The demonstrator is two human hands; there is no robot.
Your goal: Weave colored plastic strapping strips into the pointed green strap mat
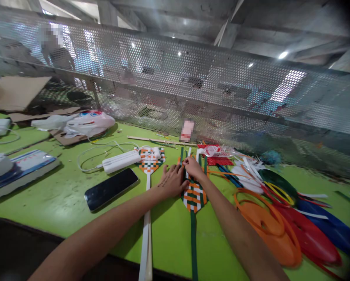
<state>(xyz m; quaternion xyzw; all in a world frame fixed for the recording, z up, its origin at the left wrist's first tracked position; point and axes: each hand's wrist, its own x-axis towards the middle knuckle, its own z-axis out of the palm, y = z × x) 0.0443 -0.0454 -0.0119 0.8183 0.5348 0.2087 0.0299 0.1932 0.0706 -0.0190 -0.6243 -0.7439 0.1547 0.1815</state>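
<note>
Woven piece is mid-table, under both hands. Right hand looks pinched on its loose strips at 12 o'clock; left hand lies over its 10 o'clock edge (can't tell if it's gripping). Risk: if the left lifts, the weave could shift and the loose ends slip out. Orange coil at 4 and red packet at 1 crowd that side; second woven piece at 10, phone at 9.
</note>
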